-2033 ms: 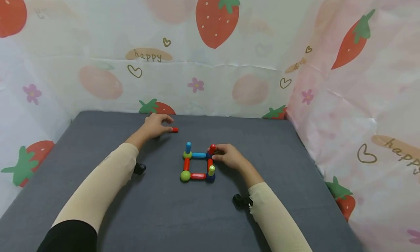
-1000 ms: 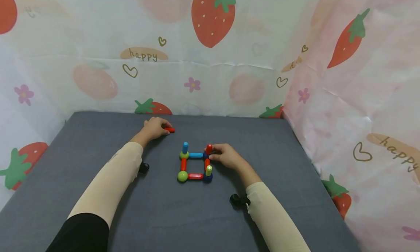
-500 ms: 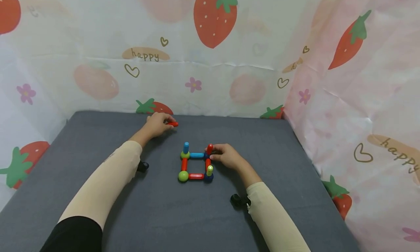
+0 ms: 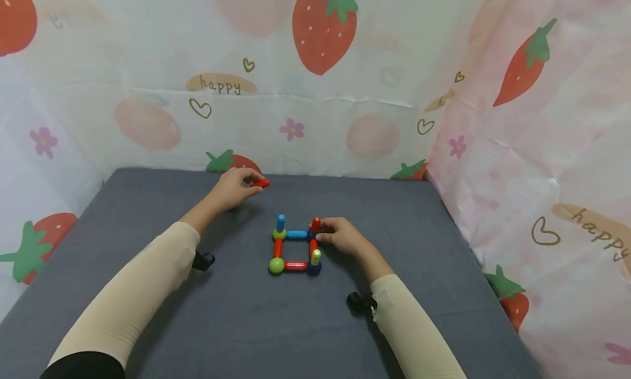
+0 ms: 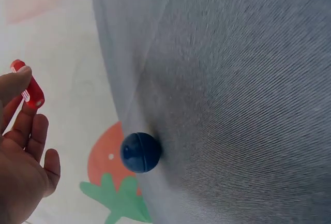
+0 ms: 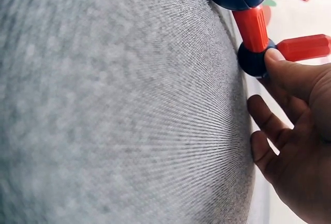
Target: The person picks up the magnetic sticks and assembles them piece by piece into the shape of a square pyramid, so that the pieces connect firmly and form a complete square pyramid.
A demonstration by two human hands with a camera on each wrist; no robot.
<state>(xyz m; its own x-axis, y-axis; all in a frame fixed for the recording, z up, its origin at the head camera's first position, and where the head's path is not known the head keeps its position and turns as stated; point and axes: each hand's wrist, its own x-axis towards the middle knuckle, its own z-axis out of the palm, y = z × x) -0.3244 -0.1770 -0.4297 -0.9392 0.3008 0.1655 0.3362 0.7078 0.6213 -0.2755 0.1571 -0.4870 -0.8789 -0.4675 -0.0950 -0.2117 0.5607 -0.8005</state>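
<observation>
My left hand point(image 4: 230, 191) pinches a red magnetic rod point(image 5: 33, 90) between thumb and fingers, held above the back of the table. Below that hand a dark blue ball point(image 5: 140, 152) rests on the cloth, mostly hidden in the head view. At mid-table lies a square of magnetic rods and balls, its front side a red rod point(image 4: 296, 266). Three rods stand upright on its corners: blue point(image 4: 280, 223), red point(image 4: 316, 224) and yellow-green point(image 4: 316, 257). The front left corner is a bare green ball point(image 4: 276, 266). My right hand point(image 4: 342, 236) grips the back right dark blue ball point(image 6: 252, 61).
Grey cloth point(image 4: 236, 319) covers the table. Behind its far edge hangs a strawberry-print curtain point(image 4: 325, 110), which also runs along both sides. A black wrist camera point(image 4: 202, 260) sits below my left hand, another black camera point(image 4: 358, 303) below my right.
My left hand has closed on the red rod at the back of the table and lifted it, tilting it slightly. My right hand and the square have stayed in place.
</observation>
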